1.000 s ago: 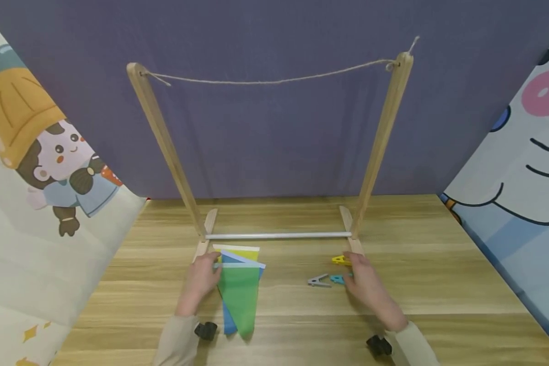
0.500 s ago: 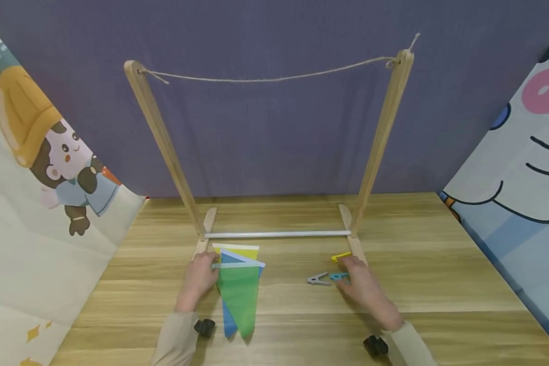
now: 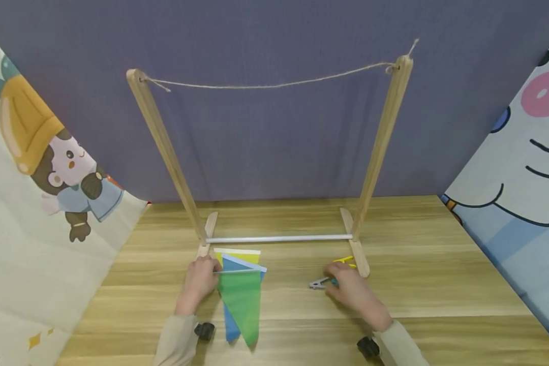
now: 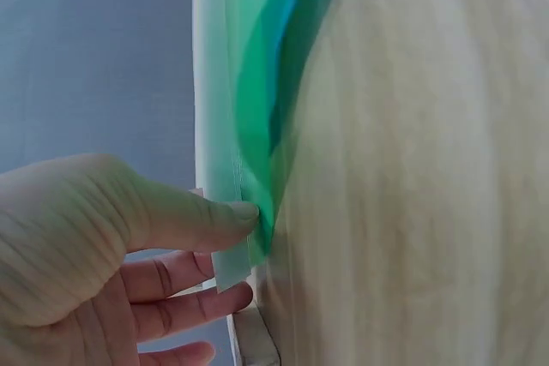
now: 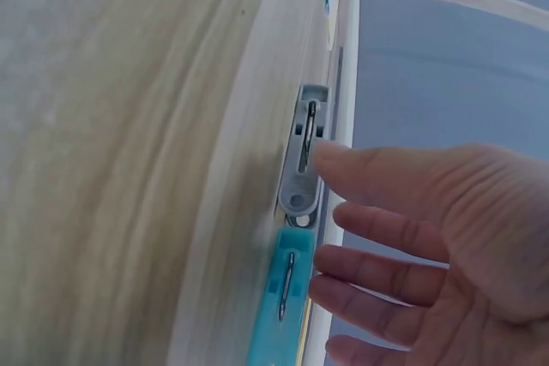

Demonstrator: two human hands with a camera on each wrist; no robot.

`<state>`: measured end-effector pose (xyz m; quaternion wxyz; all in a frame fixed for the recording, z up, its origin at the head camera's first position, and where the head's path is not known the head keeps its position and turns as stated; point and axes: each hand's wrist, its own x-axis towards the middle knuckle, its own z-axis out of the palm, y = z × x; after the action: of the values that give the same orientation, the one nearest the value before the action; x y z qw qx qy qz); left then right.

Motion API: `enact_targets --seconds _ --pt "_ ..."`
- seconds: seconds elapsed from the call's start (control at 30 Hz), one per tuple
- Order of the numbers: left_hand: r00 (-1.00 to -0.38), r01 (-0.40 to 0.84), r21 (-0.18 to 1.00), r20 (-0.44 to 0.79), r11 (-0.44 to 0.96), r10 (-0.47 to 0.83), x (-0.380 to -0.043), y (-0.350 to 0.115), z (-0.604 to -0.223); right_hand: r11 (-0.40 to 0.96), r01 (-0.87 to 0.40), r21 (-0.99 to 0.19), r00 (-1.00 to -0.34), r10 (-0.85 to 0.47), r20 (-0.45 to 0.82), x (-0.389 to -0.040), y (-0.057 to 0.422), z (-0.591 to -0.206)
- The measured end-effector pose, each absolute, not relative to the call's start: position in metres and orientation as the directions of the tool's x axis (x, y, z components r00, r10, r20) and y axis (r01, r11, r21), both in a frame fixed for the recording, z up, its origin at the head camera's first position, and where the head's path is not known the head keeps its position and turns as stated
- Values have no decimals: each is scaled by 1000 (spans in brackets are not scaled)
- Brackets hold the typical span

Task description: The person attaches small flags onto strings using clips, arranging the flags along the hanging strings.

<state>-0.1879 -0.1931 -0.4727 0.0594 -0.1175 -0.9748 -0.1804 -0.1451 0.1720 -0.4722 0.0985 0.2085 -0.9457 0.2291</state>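
One worktop (image 3: 302, 325) carries two wooden posts (image 3: 168, 156), apparently braced by the white rod (image 3: 279, 238) so the string (image 3: 265, 87) hangs between their tops. The left hand (image 3: 200, 278) pinches the green flag (image 3: 246, 300) by its top corner, probably lifting that edge off the blue flag (image 3: 231, 325) and yellow flag (image 3: 251, 258) beneath; the right hand's (image 3: 353, 291) fingers stand apart, likely roomy enough for the adjacent grey peg (image 5: 300, 173) or teal peg (image 5: 279, 323).

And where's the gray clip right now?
In the head view, the gray clip lies on the table to the right of the green flag, just left of the right hand, next to the teal clip.
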Motion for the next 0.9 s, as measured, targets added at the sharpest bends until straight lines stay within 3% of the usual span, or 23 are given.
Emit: enact_targets --seconds 0.13,0.43,0.9 --pt "-960 269 406 188 873 209 -187 -195 -471 810 -501 -305 -856 -413 310 -148 170 -472" --pt "-981 194 718 134 668 141 -184 -200 -463 827 -512 -231 -848 -443 292 -152 168 -476" --pt "-984 87 941 29 328 177 -177 -203 -443 847 -493 -199 -862 -444 244 -154 169 -474"
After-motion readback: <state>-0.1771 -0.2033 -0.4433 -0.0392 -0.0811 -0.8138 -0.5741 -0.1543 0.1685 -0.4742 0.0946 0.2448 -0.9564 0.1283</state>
